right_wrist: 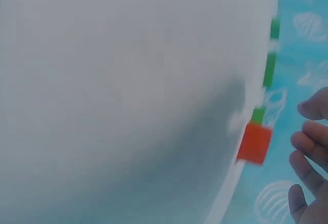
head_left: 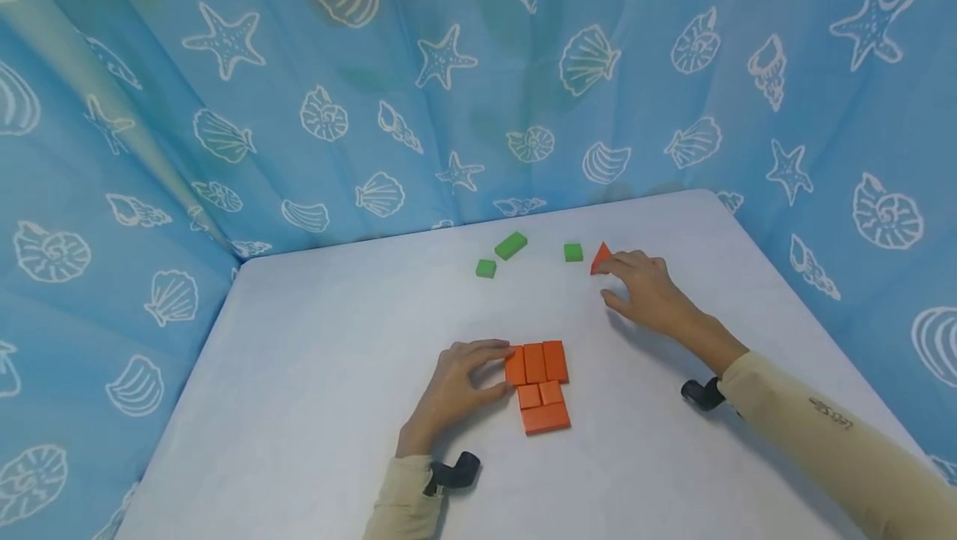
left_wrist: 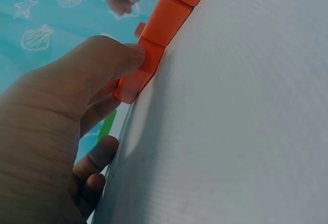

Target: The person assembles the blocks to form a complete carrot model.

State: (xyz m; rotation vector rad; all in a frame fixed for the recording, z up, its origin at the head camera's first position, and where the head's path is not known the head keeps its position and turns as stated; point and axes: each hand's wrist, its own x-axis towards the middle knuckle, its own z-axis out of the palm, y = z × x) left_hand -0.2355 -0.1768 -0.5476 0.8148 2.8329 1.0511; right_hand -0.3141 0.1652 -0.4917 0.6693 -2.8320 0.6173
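Observation:
Several orange blocks lie flat together on the white table: three upright rectangles side by side, two small squares (head_left: 540,394) below them, and one wide rectangle (head_left: 546,418) nearest me. My left hand (head_left: 453,390) pinches the leftmost orange rectangular block (head_left: 515,366), its index finger at the far end and its thumb at the near end. In the left wrist view the thumb rests against this block. My right hand (head_left: 646,291) is stretched over the far right of the table, fingers spread and bent a little, beside a red triangular block (head_left: 601,258). The right wrist view shows a gap between the fingers and the red block (right_wrist: 254,143).
Near the far edge lie a small green block (head_left: 486,268), a longer green block (head_left: 511,246) and another small green block (head_left: 573,252). A blue curtain (head_left: 299,174) with white sea shells encloses the white table (head_left: 336,341). Each wrist carries a black camera.

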